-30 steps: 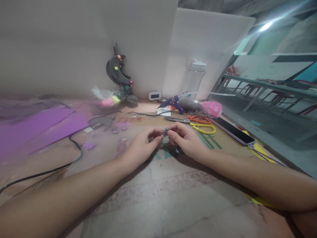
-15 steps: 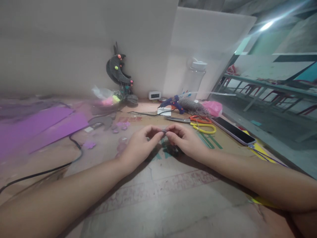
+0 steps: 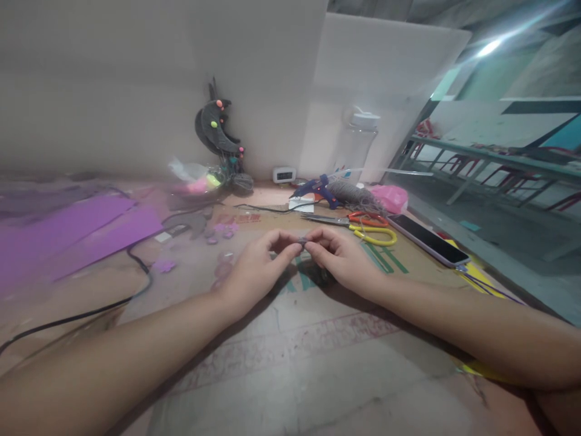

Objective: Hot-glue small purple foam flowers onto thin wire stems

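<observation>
My left hand point(image 3: 261, 263) and my right hand point(image 3: 342, 257) meet above the cardboard sheet point(image 3: 281, 351). Thumbs and index fingers of both pinch a tiny dark purplish piece point(image 3: 302, 242), mostly covered by the fingertips, so its kind is unclear. Just behind my right hand lie scissors point(image 3: 372, 234) with one orange and one yellow handle. Past them a blue glue gun point(image 3: 318, 191) rests with a clear glue stick point(image 3: 385, 172) in its rear. Left of my left hand are small purple flower cutouts point(image 3: 163, 265).
Purple sheets point(image 3: 104, 236) and a black cable point(image 3: 82, 316) lie left. A phone point(image 3: 429, 240) is at the right edge, near a pink bag point(image 3: 390, 198) and grey yarn point(image 3: 349, 194). At the back stand a dark crescent ornament point(image 3: 211, 130), small clock point(image 3: 284, 175) and bottle point(image 3: 358, 142).
Both hands stay in nearly the same place. The small piece between the fingertips shows slightly more now; otherwise the scene is unchanged.
</observation>
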